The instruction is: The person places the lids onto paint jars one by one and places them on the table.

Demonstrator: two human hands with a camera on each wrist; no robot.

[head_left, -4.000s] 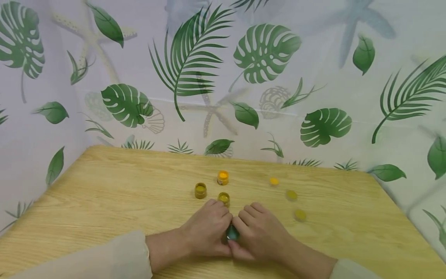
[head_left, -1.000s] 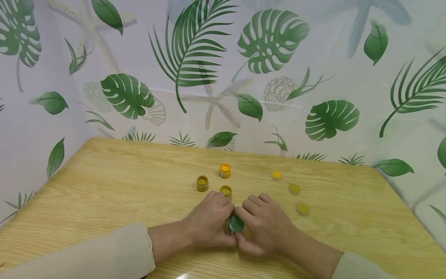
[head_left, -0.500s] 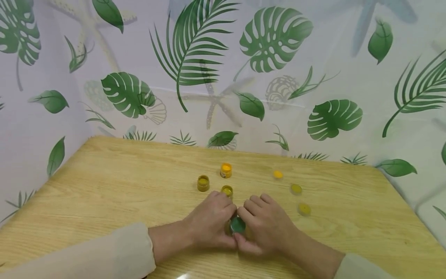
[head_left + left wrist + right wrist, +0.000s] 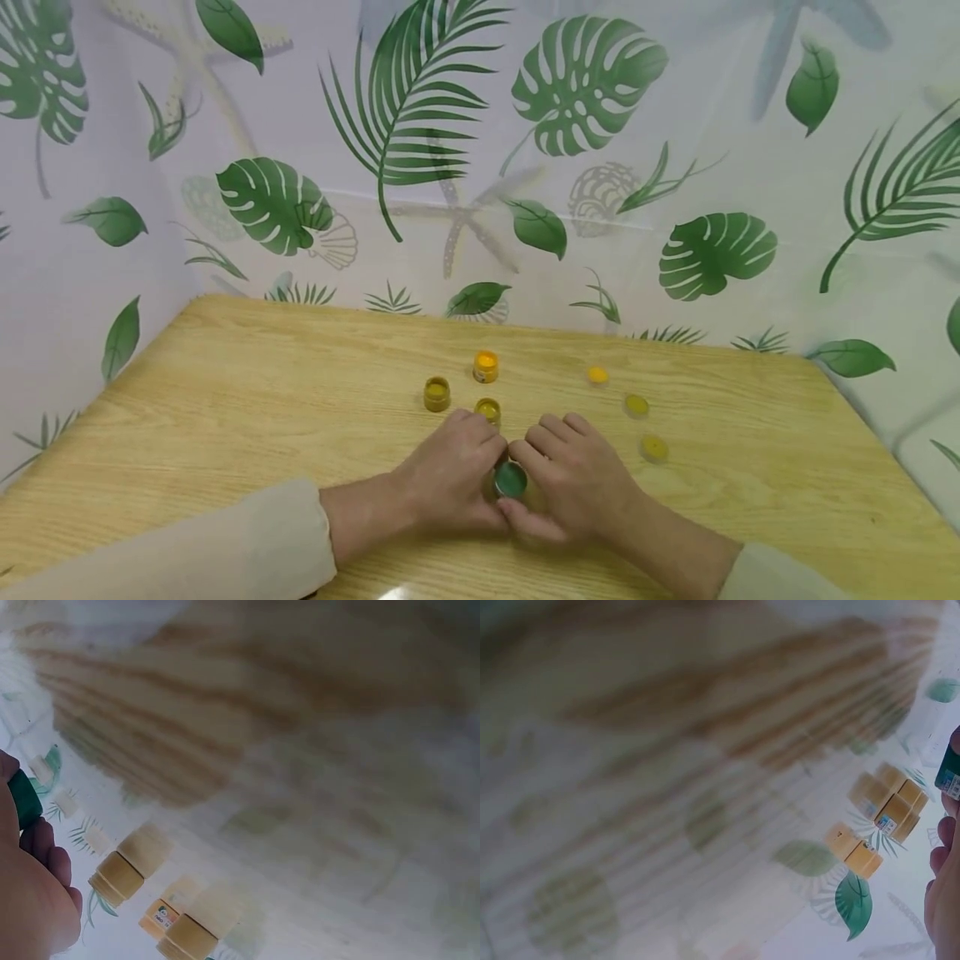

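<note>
In the head view, a small green paint jar (image 4: pixel 511 480) is held between both hands near the front of the table, its round green top facing up. My left hand (image 4: pixel 450 479) grips it from the left, and my right hand (image 4: pixel 577 483) grips its right side, the thumb at the near edge of the top. Parts of the jar show at the edges of the left wrist view, green jar (image 4: pixel 25 799), and the right wrist view, green jar (image 4: pixel 949 774). Just beyond the left knuckles stands an uncovered mustard-yellow paint jar (image 4: pixel 487 408), partly hidden by that hand.
An olive-yellow paint jar (image 4: pixel 437 394) and an orange paint jar (image 4: pixel 486 367) stand uncovered farther back. To the right lie three loose lids: an orange lid (image 4: pixel 597 376), an olive lid (image 4: pixel 636 406) and a yellowish lid (image 4: pixel 654 448). A leaf-patterned cloth rises behind the wooden table (image 4: pixel 262 400).
Over the last four seconds more of the jar's green top has come into sight between the hands. Both hands keep their grip, and the head view has shifted slightly. The other jars and lids stay put.
</note>
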